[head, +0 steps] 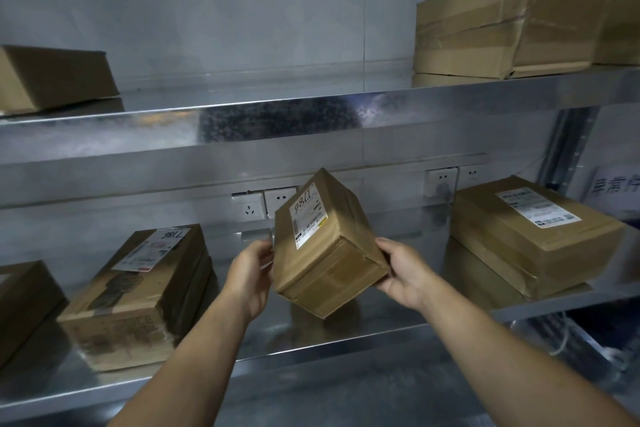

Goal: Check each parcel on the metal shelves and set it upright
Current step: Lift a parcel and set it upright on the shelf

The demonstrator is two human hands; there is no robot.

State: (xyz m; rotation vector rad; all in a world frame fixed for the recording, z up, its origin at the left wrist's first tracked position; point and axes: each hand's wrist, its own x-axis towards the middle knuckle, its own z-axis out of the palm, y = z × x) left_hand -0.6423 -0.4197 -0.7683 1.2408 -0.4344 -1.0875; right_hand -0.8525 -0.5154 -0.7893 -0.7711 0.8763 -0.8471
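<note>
The held parcel point(325, 243) was at the centre, tilted over the lower shelf point(311, 336), with the left hand point(249, 274) at its 9 o'clock and the right hand point(403, 274) at its 3 o'clock. On that shelf, the left parcel point(138, 295) lay at 8 o'clock and the right parcel point(533, 236) at 3 o'clock, with wall sockets point(249, 209) behind. On the upper shelf point(277, 121), the far-left parcel point(52, 80) lay at 10 o'clock and the far-right parcel point(502, 21) at 1 o'clock.

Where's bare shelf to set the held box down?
On the lower shelf, a bare patch lies right under the held box, between the left parcel and the right parcel. On the upper shelf, a wide bare stretch runs between the small carton and the big carton. It is crowded at the lower far left, where the edge box sits close to the left parcel.
</note>
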